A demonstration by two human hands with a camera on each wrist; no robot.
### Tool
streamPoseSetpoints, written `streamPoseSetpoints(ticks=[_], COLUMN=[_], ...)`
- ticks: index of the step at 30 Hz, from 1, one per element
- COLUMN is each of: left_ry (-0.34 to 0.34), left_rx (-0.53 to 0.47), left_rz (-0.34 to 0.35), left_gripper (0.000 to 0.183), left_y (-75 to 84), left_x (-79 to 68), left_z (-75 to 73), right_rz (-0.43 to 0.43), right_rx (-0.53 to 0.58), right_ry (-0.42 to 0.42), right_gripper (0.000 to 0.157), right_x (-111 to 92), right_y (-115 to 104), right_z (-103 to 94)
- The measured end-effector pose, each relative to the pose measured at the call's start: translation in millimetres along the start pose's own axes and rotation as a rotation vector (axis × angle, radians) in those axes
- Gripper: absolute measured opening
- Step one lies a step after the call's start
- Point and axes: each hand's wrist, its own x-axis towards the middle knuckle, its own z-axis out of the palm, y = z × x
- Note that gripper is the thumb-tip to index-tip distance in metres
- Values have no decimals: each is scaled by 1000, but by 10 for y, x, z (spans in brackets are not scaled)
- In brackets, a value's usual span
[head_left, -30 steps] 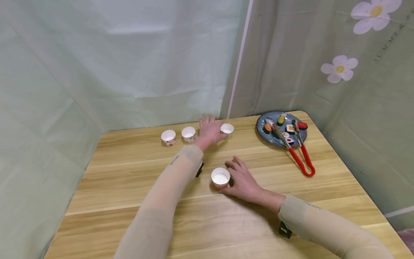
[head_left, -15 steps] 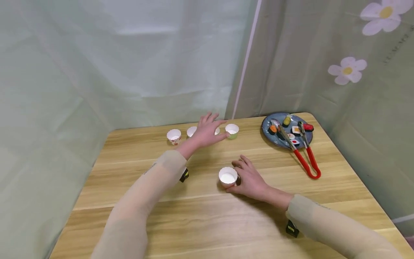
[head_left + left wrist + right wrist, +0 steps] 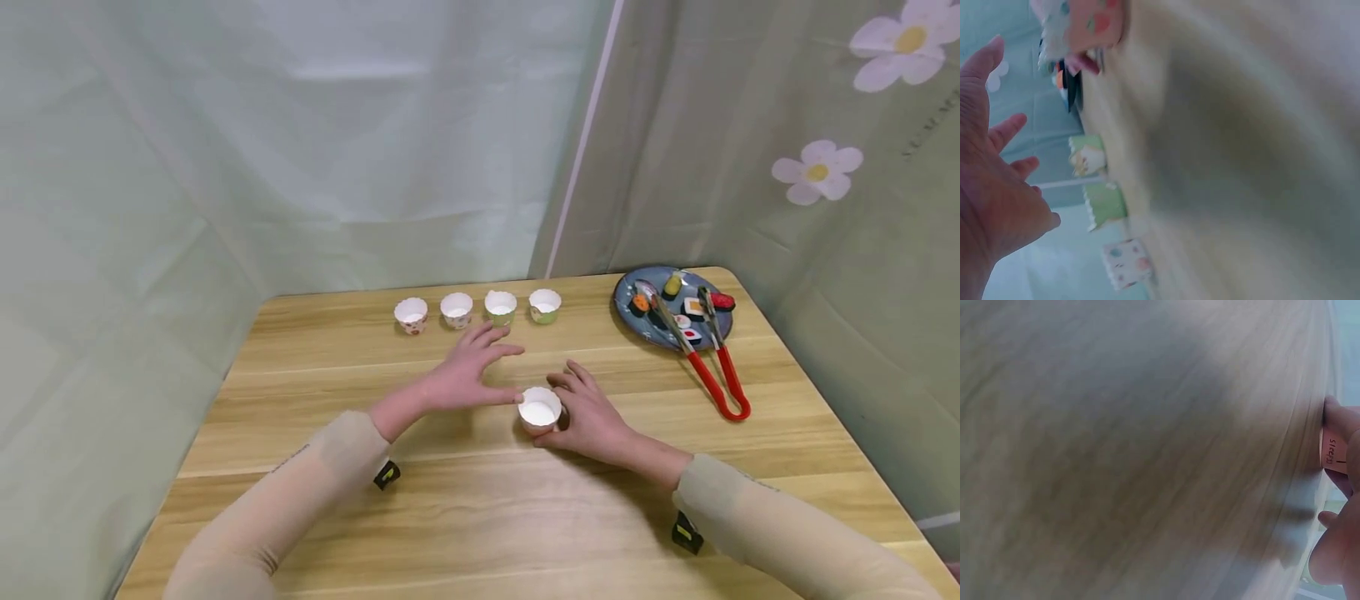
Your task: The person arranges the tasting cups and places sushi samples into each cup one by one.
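Note:
A pink paper baking cup [image 3: 538, 411] with a white scalloped rim stands upright at the middle of the table. My right hand [image 3: 592, 421] holds it from the right, thumb at the near side and a finger behind. In the right wrist view, the pink side of the cup [image 3: 1335, 450] carries printed lettering. My left hand [image 3: 463, 375] hovers to the left of this cup with fingers spread and nothing in them, its thumb tip right by the rim. Behind it, a row of paper cups [image 3: 501, 308], two green and two white patterned, stands near the back edge.
A blue plate [image 3: 637, 327] with several sushi pieces sits at the back right. Tongs with red handles [image 3: 708, 385] lie partly across it, pointing toward the front. A pale curtain [image 3: 420, 150] hangs behind the wooden table [image 3: 300, 392].
My left hand has drawn away from the back row toward the pink cup, leaving a green cup there in line. The right hand keeps its hold. The head view has shifted slightly.

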Motion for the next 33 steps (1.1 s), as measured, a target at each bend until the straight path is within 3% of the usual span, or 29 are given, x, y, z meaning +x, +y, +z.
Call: streamPoseSetpoints(ticks=[5,11,33], left_ry=[-12,-8,40], left_rx=[-38,-45,-53], left_rz=[-9,-38,-75], left_gripper=[85,90,83], left_y=[64,115,285], left_x=[-143,-162,-124], left_z=[191,360,536], right_rz=[0,-22,-15], right_rx=[14,0,-2], right_ry=[12,34,10], right_gripper=[68,62,62], right_x=[-21,-13,-5], right_y=[20,45,57], right_z=[2,5,36])
